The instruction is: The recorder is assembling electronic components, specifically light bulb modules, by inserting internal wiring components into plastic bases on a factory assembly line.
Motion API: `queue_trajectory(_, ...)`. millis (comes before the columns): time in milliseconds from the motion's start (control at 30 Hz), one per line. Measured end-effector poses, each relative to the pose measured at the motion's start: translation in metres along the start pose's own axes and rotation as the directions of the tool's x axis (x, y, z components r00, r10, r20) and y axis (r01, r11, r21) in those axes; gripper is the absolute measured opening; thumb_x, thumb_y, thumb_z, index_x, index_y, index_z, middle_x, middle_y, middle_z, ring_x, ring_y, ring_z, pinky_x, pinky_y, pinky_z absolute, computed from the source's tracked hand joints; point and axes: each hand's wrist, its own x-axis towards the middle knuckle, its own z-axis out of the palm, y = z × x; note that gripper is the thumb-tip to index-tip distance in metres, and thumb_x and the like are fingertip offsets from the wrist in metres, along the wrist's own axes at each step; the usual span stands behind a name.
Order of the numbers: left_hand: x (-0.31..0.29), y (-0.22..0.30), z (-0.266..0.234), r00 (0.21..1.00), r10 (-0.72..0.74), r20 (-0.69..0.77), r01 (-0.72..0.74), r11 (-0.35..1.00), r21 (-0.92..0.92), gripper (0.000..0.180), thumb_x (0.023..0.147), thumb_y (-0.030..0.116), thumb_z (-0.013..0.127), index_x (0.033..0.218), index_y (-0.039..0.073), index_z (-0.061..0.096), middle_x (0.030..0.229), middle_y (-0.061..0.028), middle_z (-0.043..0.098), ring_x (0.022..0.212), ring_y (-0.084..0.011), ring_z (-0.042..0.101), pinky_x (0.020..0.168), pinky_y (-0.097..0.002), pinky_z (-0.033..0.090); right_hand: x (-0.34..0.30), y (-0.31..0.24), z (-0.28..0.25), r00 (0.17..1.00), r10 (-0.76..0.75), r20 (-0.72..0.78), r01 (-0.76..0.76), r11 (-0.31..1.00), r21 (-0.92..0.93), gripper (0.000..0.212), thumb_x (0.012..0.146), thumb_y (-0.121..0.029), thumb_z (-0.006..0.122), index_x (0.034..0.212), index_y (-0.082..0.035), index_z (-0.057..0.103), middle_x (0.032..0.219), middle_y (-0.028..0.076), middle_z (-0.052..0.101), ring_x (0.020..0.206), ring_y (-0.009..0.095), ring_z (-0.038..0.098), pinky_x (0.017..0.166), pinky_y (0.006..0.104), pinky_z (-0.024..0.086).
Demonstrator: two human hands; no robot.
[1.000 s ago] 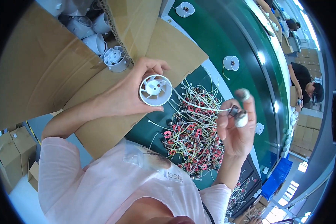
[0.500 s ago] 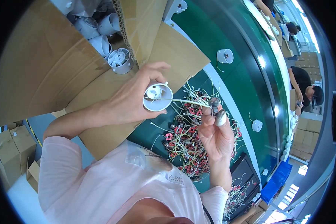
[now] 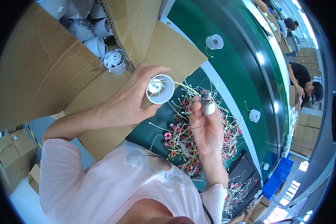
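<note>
My left hand (image 3: 128,102) is closed around a white round fan housing (image 3: 168,96), its open end showing a hub and blades inside. A pale wire (image 3: 184,86) runs from the housing to my right hand (image 3: 208,128). Between the thumb and fingers of that hand is a small dark motor (image 3: 204,95). A whitish cover with a dark tip sits on the thumb. Just below my hands lies a heap of small motors (image 3: 179,128) with red parts and tangled pale wires.
At upper left, a cardboard box (image 3: 56,63) holds several white fan housings (image 3: 115,61). On the green conveyor belt (image 3: 235,80) at right sit wired white housings (image 3: 214,42). A black tray (image 3: 246,160) with more wired parts and a blue bin (image 3: 278,179) stand at lower right. Co-workers (image 3: 302,80) are beyond the belt.
My right hand has moved a little left and up with the motor, nearer the housing, and the wire now bows. The housing has shifted slightly. Housings on the belt have moved toward the top.
</note>
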Motion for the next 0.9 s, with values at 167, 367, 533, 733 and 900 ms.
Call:
queue_trajectory(167, -0.001, 0.005, -0.001, 0.999, -0.031, 0.011, 0.03, 0.994, 0.105, 0.061, 0.07, -0.001, 0.065, 0.123, 0.005, 0.036, 0.121, -0.0167, 0.034, 0.107, -0.0333, 0.045, 0.096, -0.0384, 0.036, -0.006, 0.002, 0.0, 0.991, -0.133, 0.025, 0.135, 0.977, -0.165, 0.029, 0.086, -0.012, 0.059, 0.111, -0.001, 0.05, 0.107, 0.018, 0.059, 0.088, 0.022, 0.064, 0.062, 0.0262, 0.052)
queue_trajectory(367, 0.002, -0.002, 0.004, 0.988, 0.151, 0.023, -0.151, 0.955, 0.254, 0.056, 0.067, 0.003, 0.069, 0.115, 0.006, 0.041, 0.117, -0.0157, 0.04, 0.104, -0.0334, 0.048, 0.096, -0.0413, 0.035, -0.014, 0.004, 0.028, 0.984, -0.156, 0.09, 0.177, 0.753, -0.634, 0.03, 0.085, -0.004, 0.058, 0.113, 0.002, 0.05, 0.103, 0.016, 0.06, 0.079, 0.018, 0.063, 0.066, 0.0244, 0.052)
queue_trajectory(533, 0.006, 0.003, 0.009, 0.977, 0.206, 0.062, -0.215, 0.939, 0.268, 0.055, 0.065, 0.008, 0.072, 0.113, 0.007, 0.044, 0.11, -0.0135, 0.048, 0.103, -0.0325, 0.049, 0.097, -0.0435, 0.033, -0.005, 0.014, 0.03, 0.907, -0.241, 0.345, 0.383, 0.132, -0.914, 0.027, 0.079, 0.007, 0.057, 0.106, 0.004, 0.052, 0.1, 0.017, 0.06, 0.079, 0.023, 0.062, 0.067, 0.0252, 0.05)
queue_trajectory(733, 0.005, 0.011, 0.003, 0.991, 0.084, 0.102, -0.106, 0.968, 0.228, 0.06, 0.066, 0.008, 0.072, 0.118, 0.006, 0.043, 0.111, -0.0132, 0.05, 0.1, -0.0317, 0.052, 0.091, -0.0422, 0.039, 0.013, 0.011, 0.022, 0.662, -0.185, 0.727, 0.664, -0.306, -0.682, 0.034, 0.067, 0.011, 0.059, 0.099, 0.004, 0.053, 0.093, 0.016, 0.057, 0.077, 0.029, 0.057, 0.066, 0.0327, 0.046)
queue_trajectory(900, 0.002, 0.006, 0.003, 0.992, 0.109, 0.066, -0.118, 0.983, 0.141, 0.064, 0.066, 0.008, 0.073, 0.122, 0.005, 0.043, 0.113, -0.0135, 0.051, 0.095, -0.0307, 0.057, 0.078, -0.037, 0.049, 0.021, 0.016, 0.024, 0.608, -0.202, 0.768, 0.678, -0.371, -0.634, 0.037, 0.06, 0.01, 0.061, 0.096, 0.002, 0.054, 0.09, 0.013, 0.054, 0.072, 0.028, 0.051, 0.062, 0.0355, 0.04)
